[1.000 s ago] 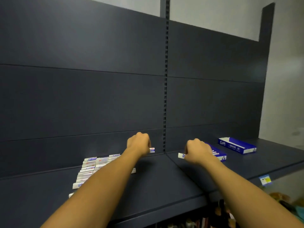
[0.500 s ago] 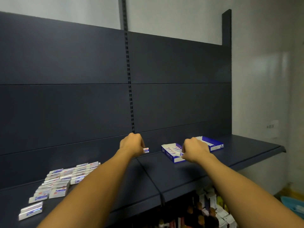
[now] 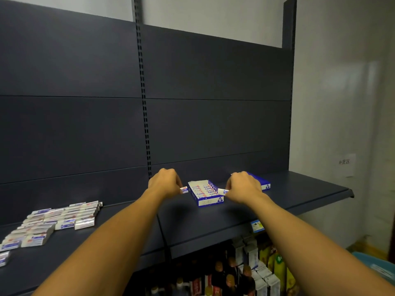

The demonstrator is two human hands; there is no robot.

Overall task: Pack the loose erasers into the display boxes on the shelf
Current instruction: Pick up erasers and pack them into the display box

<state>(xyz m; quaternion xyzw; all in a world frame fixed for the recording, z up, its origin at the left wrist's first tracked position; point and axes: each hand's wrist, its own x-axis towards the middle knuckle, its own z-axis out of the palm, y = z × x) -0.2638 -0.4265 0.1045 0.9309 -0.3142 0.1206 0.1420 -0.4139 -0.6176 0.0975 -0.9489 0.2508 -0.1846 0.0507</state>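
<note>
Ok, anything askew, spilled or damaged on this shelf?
Nothing stands out. Loose erasers lie in rough rows at the left; the nearer display box sits flat and part filled. The left hand and right hand each hold an eraser beside it.

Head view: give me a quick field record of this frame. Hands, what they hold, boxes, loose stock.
left hand: grips one eraser, just left of the near box
right hand: grips a second eraser at the near box's right edge
near display box: open, partly filled with rows of erasers, between the two hands
far display box: mostly hidden behind the right hand, contents not visible
loose erasers: laid in rows at the shelf's left end
shelf: dark, holds both boxes
below shelf: bottles and cartons
</note>
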